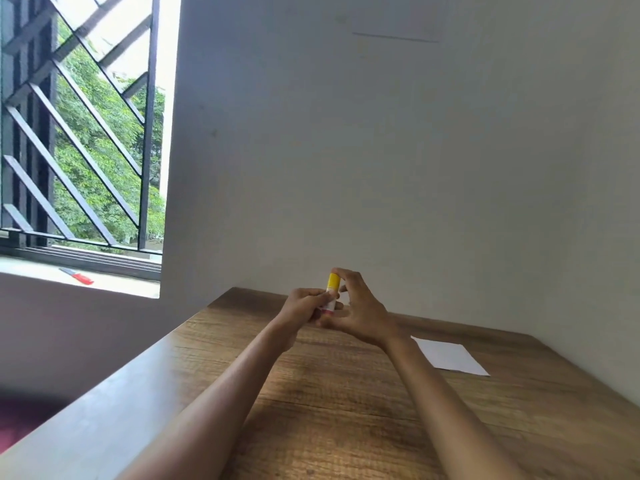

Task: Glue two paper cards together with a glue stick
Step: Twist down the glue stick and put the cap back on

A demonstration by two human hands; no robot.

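A glue stick (331,292) with a yellow cap and a white and red body stands upright between my hands, above the far part of the wooden table (332,403). My left hand (302,308) grips its lower body. My right hand (360,310) curls over it, thumb and forefinger pinched on the yellow cap. A white paper card (450,356) lies flat on the table to the right of my right forearm. I cannot tell whether it is one card or two stacked.
A white wall stands right behind and to the right of the table. At the left is an open window with a black grille (79,133). A red-handled tool (78,276) lies on its sill. The table's left edge (114,386) runs diagonally.
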